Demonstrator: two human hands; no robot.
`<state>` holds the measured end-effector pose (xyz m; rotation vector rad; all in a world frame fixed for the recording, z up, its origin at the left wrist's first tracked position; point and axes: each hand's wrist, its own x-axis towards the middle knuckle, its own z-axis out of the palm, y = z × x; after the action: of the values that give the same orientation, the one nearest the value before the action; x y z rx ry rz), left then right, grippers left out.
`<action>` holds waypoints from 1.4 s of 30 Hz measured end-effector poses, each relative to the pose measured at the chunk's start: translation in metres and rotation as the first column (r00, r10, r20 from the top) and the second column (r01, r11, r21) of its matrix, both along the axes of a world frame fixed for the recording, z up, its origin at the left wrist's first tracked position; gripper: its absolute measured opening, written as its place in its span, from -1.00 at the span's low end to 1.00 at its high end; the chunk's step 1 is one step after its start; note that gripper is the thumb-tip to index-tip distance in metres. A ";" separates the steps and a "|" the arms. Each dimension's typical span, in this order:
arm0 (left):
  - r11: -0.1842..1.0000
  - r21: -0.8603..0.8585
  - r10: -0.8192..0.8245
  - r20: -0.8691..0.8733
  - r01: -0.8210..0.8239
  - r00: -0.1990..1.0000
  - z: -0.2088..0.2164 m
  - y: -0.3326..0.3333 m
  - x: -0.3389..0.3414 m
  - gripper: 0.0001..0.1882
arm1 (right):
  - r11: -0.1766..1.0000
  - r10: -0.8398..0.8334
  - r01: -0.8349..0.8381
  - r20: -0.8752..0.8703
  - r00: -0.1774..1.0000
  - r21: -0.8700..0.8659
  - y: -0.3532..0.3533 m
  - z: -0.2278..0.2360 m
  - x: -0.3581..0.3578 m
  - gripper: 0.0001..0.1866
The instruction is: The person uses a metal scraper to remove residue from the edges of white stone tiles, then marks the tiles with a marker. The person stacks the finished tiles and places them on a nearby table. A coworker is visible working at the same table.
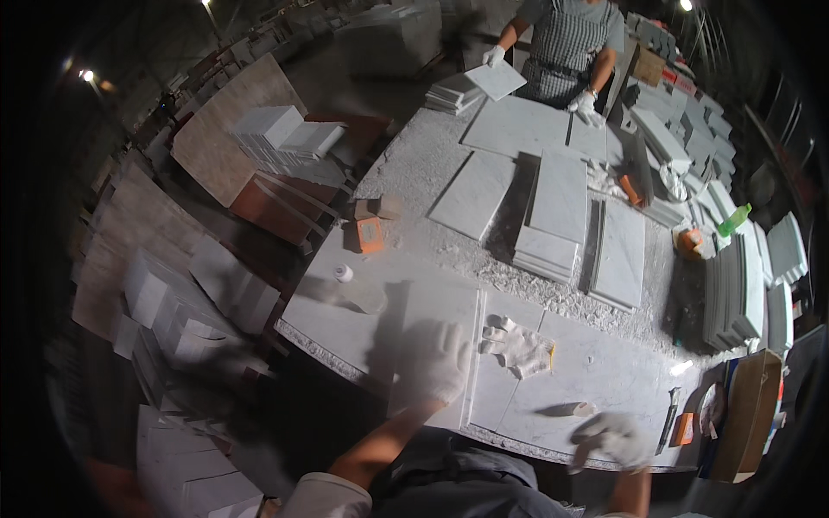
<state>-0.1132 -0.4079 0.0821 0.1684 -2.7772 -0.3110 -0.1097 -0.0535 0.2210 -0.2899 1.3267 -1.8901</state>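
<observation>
My left hand [434,367], in a white knit glove, lies with its fingers stretched out on a white stone tile [414,319] at the near edge of the table. The hand is slightly blurred. Over the table's front edge, my right hand [617,440], also gloved, hangs half curled with thumb and fingers apart; I see nothing in it. Just beyond that hand sits a small pale block [582,409]. A loose white glove [522,347] rests on the tiles between my hands.
Across the dusty table [406,177], a co-worker in a striped apron [566,43] holds a square tile [496,80]. Stacked tiles [553,211] lie mid-table, more [738,285] stand at right. An orange box [370,234], a white bottle [343,273] and a cardboard box [749,414] are nearby.
</observation>
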 end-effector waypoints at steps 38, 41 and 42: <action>0.725 0.242 0.553 0.352 -0.644 0.755 0.030 -0.200 0.204 -0.62 | 0.787 0.607 -0.466 0.640 0.471 -0.403 -0.375 -0.116 0.051 0.04; 0.449 0.298 0.822 0.232 -0.842 0.521 0.016 -0.226 0.256 -0.54 | 0.746 0.664 -0.392 0.650 0.370 -0.539 -0.380 -0.134 0.041 0.03; 0.487 0.303 0.812 0.190 -0.819 0.552 0.013 -0.234 0.269 -0.54 | 0.748 0.662 -0.381 0.647 0.378 -0.543 -0.385 -0.141 0.038 0.01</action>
<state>0.1560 -0.6424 0.0954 1.5433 -2.2542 -0.5394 -0.0719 -0.4385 0.0801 0.0417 0.2040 -1.3262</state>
